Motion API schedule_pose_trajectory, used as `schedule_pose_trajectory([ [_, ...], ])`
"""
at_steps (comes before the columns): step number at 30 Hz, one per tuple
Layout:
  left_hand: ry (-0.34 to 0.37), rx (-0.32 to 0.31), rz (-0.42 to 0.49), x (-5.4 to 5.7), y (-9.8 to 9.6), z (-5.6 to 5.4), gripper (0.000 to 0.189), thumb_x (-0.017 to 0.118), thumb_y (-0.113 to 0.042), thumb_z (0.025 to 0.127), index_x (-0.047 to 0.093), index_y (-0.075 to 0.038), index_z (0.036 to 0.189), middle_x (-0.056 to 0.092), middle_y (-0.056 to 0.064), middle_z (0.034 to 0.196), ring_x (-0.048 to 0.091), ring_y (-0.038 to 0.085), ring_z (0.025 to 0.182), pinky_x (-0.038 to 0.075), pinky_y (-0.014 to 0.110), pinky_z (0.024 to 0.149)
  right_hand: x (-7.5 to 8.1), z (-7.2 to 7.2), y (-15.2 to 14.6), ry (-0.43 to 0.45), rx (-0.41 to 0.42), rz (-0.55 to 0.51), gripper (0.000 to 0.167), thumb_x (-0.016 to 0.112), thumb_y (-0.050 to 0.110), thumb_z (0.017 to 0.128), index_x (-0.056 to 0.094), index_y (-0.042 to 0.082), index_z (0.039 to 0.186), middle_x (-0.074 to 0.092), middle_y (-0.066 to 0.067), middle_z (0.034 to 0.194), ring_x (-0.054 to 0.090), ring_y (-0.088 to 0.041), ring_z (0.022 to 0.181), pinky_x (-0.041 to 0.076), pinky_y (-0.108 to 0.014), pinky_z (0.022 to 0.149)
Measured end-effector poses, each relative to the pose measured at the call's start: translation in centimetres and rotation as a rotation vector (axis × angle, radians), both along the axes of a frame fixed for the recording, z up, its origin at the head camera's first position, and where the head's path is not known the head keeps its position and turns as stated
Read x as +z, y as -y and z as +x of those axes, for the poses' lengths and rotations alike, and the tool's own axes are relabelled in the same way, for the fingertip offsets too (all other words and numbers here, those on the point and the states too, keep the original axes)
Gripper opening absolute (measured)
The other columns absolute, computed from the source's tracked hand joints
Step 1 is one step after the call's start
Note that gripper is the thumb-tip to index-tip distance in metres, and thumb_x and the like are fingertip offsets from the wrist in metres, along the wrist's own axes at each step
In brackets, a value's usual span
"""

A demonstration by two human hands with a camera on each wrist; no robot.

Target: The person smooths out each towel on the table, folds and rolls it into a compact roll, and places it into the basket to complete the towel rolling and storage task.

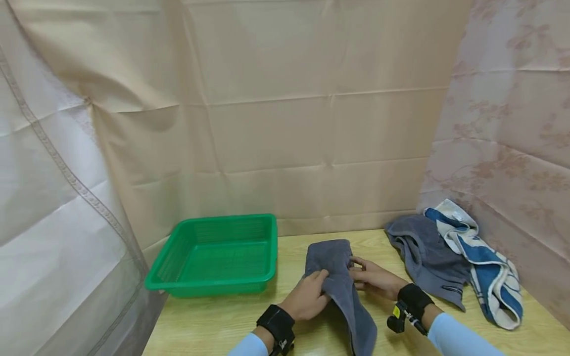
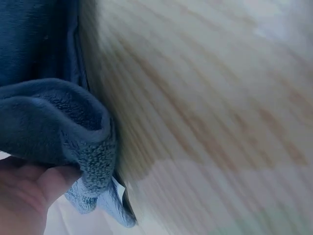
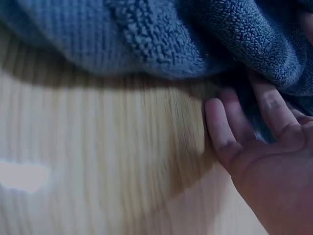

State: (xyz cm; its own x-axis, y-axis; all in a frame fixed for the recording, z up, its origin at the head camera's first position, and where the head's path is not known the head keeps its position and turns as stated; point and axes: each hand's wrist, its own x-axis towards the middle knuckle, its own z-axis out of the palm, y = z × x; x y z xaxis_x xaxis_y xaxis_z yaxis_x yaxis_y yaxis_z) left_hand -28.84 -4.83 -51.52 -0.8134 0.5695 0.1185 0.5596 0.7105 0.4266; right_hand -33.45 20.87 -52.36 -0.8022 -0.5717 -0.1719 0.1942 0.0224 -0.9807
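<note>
A grey towel, folded into a long strip, lies on the table between the two hands, its near end hanging loosely toward the person. My left hand pinches its left side, the thumb against the fold and the other fingertips hidden by cloth. On the opposite side, my right hand holds the edge. One finger there reaches under the fluffy fold while the ring and little fingers stay outside, close over the wood.
A green plastic basket stands to the left on the wooden table. At the right lie another grey cloth and a blue-and-white patterned towel, crumpled together. A beige curtain hangs behind the table.
</note>
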Motion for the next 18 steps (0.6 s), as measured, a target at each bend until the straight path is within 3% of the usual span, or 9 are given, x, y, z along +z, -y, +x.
schedule_pose_trajectory([
  [3,0.043,-0.012,-0.024,-0.1,0.3,0.3,0.053,0.051,-0.026,0.103,0.04,-0.012,0.153,0.05,0.01,0.149,0.052,0.026,0.136,0.047,0.04,0.105,-0.1,0.1,0.7,0.033,0.048,-0.027,0.079,0.056,0.014,0.106,0.003,-0.011,0.158,0.048,-0.023,0.148,0.063,-0.024,0.118,0.05,-0.044,0.101],
  [7,0.051,-0.026,-0.065,-0.5,0.4,0.7,0.057,0.055,-0.028,0.102,0.038,-0.017,0.155,0.046,0.009,0.153,0.053,0.027,0.135,0.048,0.04,0.104,0.2,0.6,0.4,0.013,0.08,0.006,0.062,0.056,0.013,0.105,0.027,-0.011,0.154,0.055,-0.013,0.137,0.063,-0.023,0.113,0.05,-0.044,0.099],
  [12,0.003,-0.064,-0.146,-0.8,0.7,0.7,0.058,0.059,-0.019,0.097,0.042,-0.021,0.152,0.048,0.01,0.149,0.065,0.027,0.116,0.054,0.037,0.094,1.9,1.0,-1.7,-0.001,0.067,0.112,0.058,0.058,0.008,0.099,0.034,-0.01,0.149,0.06,-0.01,0.116,0.061,-0.022,0.099,0.052,-0.044,0.09],
  [15,-0.032,-0.093,-0.183,-0.9,1.3,0.5,0.056,0.058,-0.013,0.096,0.047,-0.021,0.15,0.049,0.012,0.148,0.068,0.025,0.105,0.056,0.035,0.088,2.9,1.2,-3.1,-0.007,0.067,0.143,0.038,0.057,0.006,0.099,0.046,-0.007,0.133,0.059,-0.009,0.102,0.061,-0.022,0.088,0.055,-0.048,0.086],
  [18,-0.065,-0.088,-0.182,-1.0,1.9,0.4,0.053,0.058,-0.007,0.096,0.052,-0.019,0.147,0.053,0.01,0.144,0.068,0.023,0.107,0.055,0.033,0.088,3.6,1.3,-4.0,-0.066,0.024,0.179,0.017,0.056,0.004,0.1,0.048,-0.004,0.113,0.054,-0.011,0.092,0.058,-0.024,0.08,0.055,-0.05,0.08],
])
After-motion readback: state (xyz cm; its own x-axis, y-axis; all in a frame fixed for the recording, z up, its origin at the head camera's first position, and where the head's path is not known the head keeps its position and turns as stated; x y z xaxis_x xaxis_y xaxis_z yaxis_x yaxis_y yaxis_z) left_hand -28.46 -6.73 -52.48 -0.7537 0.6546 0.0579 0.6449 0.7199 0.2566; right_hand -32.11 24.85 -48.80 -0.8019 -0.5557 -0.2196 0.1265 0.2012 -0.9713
